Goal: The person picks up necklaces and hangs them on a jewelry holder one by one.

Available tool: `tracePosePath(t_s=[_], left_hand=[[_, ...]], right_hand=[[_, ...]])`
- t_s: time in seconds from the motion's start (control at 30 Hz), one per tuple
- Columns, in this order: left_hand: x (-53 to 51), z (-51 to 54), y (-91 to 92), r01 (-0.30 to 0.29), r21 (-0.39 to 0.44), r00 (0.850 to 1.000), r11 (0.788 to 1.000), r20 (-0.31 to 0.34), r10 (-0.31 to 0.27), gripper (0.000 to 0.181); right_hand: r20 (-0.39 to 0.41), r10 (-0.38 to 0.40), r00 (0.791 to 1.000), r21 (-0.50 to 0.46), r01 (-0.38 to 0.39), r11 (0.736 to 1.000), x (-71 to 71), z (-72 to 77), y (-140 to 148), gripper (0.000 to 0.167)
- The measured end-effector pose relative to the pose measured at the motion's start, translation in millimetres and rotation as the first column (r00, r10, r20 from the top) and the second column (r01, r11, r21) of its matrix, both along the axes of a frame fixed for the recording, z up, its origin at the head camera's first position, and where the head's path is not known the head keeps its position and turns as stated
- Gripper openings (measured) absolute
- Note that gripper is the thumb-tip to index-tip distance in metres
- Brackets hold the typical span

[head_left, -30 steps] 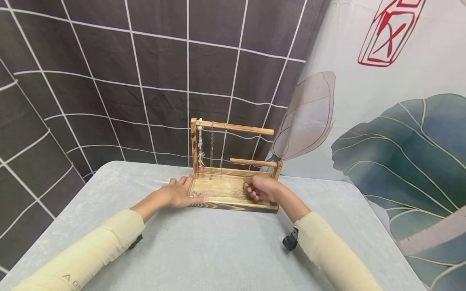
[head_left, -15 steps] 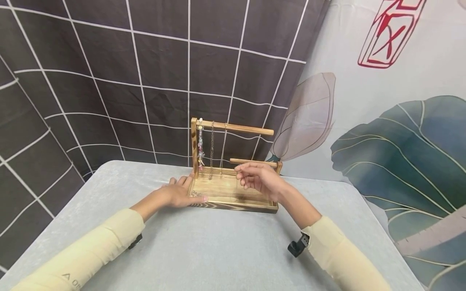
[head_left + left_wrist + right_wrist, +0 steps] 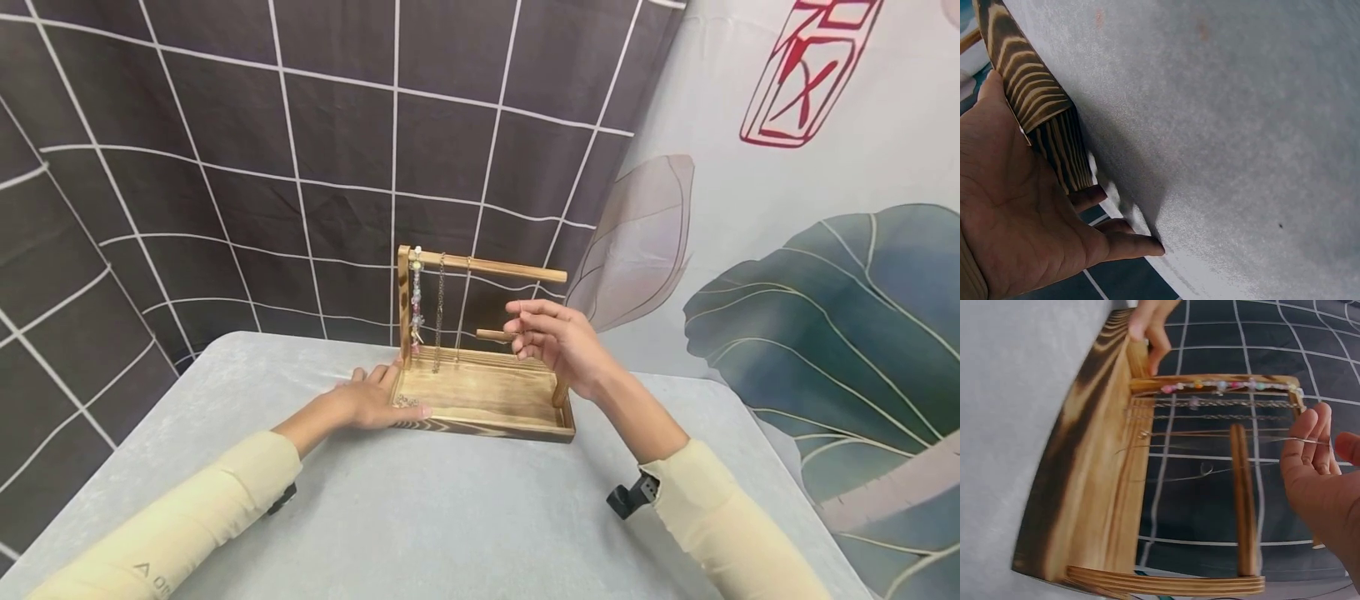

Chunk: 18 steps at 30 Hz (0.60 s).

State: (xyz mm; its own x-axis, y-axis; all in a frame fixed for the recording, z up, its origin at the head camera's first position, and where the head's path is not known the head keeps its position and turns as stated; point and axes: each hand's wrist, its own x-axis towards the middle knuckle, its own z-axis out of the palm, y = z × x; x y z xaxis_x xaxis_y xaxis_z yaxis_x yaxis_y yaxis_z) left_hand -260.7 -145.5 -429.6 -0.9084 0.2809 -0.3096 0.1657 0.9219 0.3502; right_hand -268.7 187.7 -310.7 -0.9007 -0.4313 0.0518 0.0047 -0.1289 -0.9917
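Observation:
A wooden jewelry stand (image 3: 487,392) with a tray base stands on the table. My left hand (image 3: 367,402) grips its left end, thumb over the front rim and fingers towards the back corner. My right hand (image 3: 562,337) is raised over the tray's right side, in front of the short lower bar (image 3: 491,335). In the right wrist view its fingers and thumb pinch a thin necklace (image 3: 1316,442), which trails towards the stand; the head view barely shows it. From the upper bar (image 3: 517,269) hang a beaded strand (image 3: 417,304), a chain necklace (image 3: 440,312) and a finer necklace (image 3: 458,333).
A small heap of chain (image 3: 407,402) lies in the tray's front left corner. Behind the table (image 3: 420,517), which has a pale grey cover, hangs a dark grid-patterned curtain (image 3: 330,133). A floral hanging (image 3: 810,292) is at the right.
My right hand has risen from the tray floor, lifting the thin necklace that lay there, and drawn slightly right. My left hand keeps its place on the stand.

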Motion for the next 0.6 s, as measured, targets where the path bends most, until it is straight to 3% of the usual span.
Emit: tracePosePath(t_s=[0.6], left_hand=[[3.4,4.5,0.7,-0.003,0.014,1.0,1.0,0.01,0.003,0.138]], right_hand=[[-0.089,-0.051,0.995,-0.079,0.044,0.996,-5.4,58.0,13.1,0.027]])
